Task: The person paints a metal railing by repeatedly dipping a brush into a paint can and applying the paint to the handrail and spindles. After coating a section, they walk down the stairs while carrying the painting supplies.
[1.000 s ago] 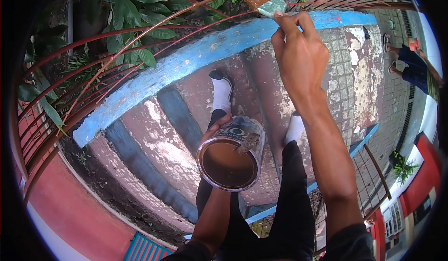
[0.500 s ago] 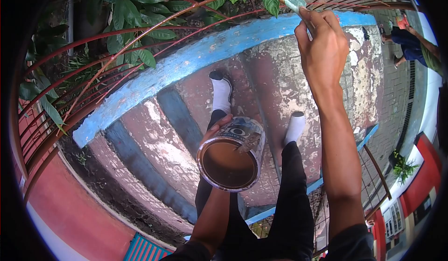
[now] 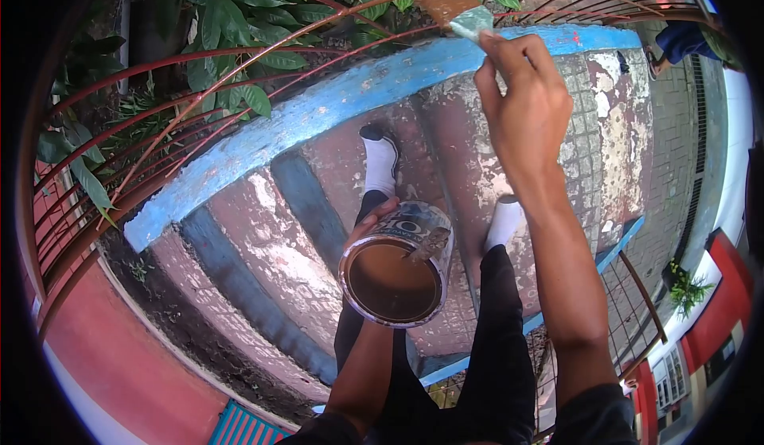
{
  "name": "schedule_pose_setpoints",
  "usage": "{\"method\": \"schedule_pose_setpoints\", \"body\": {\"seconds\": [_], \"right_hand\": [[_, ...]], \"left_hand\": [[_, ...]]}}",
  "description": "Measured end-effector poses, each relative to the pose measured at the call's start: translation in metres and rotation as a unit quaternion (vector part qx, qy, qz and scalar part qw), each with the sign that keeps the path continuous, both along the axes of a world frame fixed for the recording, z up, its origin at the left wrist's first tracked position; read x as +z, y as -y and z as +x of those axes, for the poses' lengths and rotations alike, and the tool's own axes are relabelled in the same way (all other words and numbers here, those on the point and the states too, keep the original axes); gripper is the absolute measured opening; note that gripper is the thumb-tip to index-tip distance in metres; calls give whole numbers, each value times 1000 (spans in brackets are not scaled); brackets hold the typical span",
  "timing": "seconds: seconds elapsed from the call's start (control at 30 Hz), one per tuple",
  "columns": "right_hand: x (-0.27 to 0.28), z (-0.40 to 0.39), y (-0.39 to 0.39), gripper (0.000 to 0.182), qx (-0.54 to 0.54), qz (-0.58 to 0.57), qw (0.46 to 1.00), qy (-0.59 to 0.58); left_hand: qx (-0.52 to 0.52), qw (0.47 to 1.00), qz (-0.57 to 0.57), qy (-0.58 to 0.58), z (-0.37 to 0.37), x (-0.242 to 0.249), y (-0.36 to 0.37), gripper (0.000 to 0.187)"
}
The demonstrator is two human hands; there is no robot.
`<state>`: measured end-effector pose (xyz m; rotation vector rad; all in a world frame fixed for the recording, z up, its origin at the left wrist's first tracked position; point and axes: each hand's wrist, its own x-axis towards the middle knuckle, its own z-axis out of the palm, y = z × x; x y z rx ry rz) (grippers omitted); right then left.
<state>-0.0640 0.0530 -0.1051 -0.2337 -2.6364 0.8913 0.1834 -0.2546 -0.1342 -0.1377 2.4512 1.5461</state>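
Observation:
My right hand is closed around the handle of a paintbrush. The brush's bristles, coated in brown, lie at the upper rail of a metal railing; the rail is brown near the brush and redder elsewhere. Lower down, my left hand grips a paint can from its left side, most of that hand being hidden behind it. Brown paint shows inside the tilted can, and its label is smeared with drips.
Worn steps with a blue-painted edge lie under my feet in white socks. Leafy plants grow behind the railing. At the right, a person stands on the paving. A potted plant is farther down.
My right hand and the paintbrush have moved left along the rail. The paint can stays almost in place in my left hand. The person at the right is now less in view.

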Motion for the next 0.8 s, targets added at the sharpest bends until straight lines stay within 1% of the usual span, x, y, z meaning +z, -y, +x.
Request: {"method": "schedule_pose_setpoints", "body": {"seconds": [0.07,0.17,0.2,0.23,0.27,0.33,0.4,0.43,0.5,0.53,0.57,0.6,0.67,0.7,0.73,0.77,0.8], "right_hand": [[-4,-3,-23,23,-49,44,998,-17],[8,17,-46,25,-66,45,996,26],[15,31,-49,25,-58,34,996,58],[19,48,-50,26,-42,8,997,60],[29,67,-51,27,-40,-4,994,98],[39,114,-58,30,-46,0,990,132],[82,156,-65,27,-30,-16,983,179],[101,178,-68,26,-31,-34,979,201],[141,221,-72,26,-46,-38,969,239],[155,243,-77,25,-41,-49,970,236],[158,267,-85,24,-32,-46,964,260],[190,273,-84,27,-54,-82,950,295],[236,286,-91,28,-32,-79,957,279],[258,295,-95,28,-10,-88,960,267],[278,306,-100,27,13,-97,961,260],[300,307,-102,27,36,-70,977,199],[321,311,-106,27,43,-69,979,186]], "left_hand": [[2,1000,0,0,4,3,3,130],[5,1000,12,-6,8,12,-3,129],[6,1000,20,-11,5,17,-8,129],[6,999,30,-21,0,23,-14,129],[7,998,42,-36,-8,31,-24,129],[8,995,65,-76,-33,54,-44,129],[10,988,87,-125,-66,85,-62,129],[11,984,96,-147,-79,107,-71,129],[31,979,108,-170,-67,145,-66,129],[58,969,170,-171,-63,176,-69,126],[60,961,177,-204,-69,212,-74,126],[59,957,178,-223,-72,253,-78,116],[60,953,172,-241,-53,336,-77,96],[62,954,166,-243,-34,368,-74,86],[102,965,182,-160,-13,377,-66,103],[96,975,125,-155,5,398,-59,106],[90,982,68,-151,18,415,-53,109]]}}
